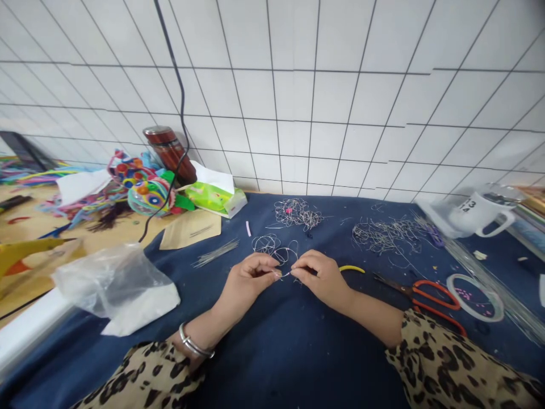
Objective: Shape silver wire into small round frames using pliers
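Note:
Over the dark blue cloth (272, 352), my left hand (247, 281) pinches a thin silvery wire (286, 274) between thumb and forefinger. My right hand (322, 281) pinches the same wire a short way to the right. Wire loops (286, 250) with small pinkish specks rise just beyond my fingertips; whether these specks are beads I cannot tell. Part of the wire is hidden by my fingers. A yellow curved piece (352, 268) shows just past my right hand. Scissors with orange handles (436, 295) lie right of it.
Tangled wires (298, 213) and another wire heap (385, 234) lie toward the wall. Straight wires (216, 253) and a plastic bag (123, 284) are at left. A ring-shaped dish (496, 309) with pink bits and a white mug (483, 213) stand right. Behind are tissues (217, 196) and a thermos (170, 153).

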The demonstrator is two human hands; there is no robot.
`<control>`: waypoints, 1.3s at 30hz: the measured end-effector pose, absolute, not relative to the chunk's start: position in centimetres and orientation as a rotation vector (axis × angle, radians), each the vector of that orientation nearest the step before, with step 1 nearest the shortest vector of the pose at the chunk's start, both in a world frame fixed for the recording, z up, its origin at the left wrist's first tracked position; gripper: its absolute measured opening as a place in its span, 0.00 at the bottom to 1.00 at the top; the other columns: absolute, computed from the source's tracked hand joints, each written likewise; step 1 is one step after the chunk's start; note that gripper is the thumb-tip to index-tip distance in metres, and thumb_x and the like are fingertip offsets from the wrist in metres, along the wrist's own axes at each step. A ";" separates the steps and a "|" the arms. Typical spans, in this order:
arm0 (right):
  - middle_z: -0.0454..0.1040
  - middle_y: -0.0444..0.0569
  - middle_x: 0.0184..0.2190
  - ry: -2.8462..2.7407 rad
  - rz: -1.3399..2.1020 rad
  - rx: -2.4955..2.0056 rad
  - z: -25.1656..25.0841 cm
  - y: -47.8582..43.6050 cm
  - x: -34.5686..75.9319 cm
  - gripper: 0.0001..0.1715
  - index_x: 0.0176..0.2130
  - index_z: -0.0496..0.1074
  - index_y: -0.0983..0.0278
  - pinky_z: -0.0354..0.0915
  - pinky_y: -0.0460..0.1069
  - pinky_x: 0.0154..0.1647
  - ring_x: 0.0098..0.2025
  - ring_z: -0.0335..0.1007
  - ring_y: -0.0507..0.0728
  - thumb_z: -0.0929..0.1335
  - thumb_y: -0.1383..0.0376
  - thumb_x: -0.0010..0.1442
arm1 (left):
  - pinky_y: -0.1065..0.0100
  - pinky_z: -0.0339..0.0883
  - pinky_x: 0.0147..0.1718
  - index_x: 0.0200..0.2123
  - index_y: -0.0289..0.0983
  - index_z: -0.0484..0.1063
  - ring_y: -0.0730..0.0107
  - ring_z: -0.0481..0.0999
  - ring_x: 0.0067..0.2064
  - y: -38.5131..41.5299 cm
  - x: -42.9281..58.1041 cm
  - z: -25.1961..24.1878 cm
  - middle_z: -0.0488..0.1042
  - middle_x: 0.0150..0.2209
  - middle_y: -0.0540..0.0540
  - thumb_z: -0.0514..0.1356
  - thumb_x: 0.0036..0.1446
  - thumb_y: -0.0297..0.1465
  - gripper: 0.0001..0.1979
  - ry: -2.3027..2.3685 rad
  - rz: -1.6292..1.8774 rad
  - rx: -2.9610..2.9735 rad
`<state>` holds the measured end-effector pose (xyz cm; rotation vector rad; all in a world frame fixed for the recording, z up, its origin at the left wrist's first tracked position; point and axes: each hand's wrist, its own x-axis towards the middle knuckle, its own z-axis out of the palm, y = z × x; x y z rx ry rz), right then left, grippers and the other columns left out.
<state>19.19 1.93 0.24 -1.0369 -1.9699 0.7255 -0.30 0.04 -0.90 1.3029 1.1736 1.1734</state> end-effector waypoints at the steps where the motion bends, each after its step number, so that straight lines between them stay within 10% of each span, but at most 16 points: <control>1: 0.71 0.44 0.29 -1.966 0.729 -1.051 0.3 1.9 19.2 0.04 0.31 0.73 0.61 0.62 0.47 0.38 0.34 0.66 0.50 0.67 0.66 0.55 | 0.73 0.68 0.35 0.34 0.36 0.72 0.75 0.73 0.33 0.0 -0.3 -0.9 0.73 0.32 0.50 0.65 0.46 0.27 0.10 1.174 1.174 1.302; 15: 0.69 0.42 0.31 -1.746 1.181 -1.007 -0.1 1.9 19.0 0.25 0.48 0.58 0.61 0.63 0.46 0.33 0.29 0.65 0.49 0.68 0.59 0.53 | 0.71 0.68 0.37 0.34 0.37 0.72 0.73 0.75 0.34 0.2 -0.3 -1.0 0.71 0.33 0.50 0.65 0.46 0.28 0.10 1.150 1.167 1.317; 39: 0.66 0.44 0.31 -1.858 0.890 -1.121 -0.1 1.9 19.1 0.13 0.36 0.71 0.62 0.63 0.46 0.33 0.29 0.63 0.49 0.69 0.58 0.51 | 0.70 0.67 0.34 0.36 0.36 0.72 0.71 0.74 0.31 0.0 0.0 -0.7 0.74 0.29 0.49 0.65 0.46 0.29 0.11 1.189 1.108 1.352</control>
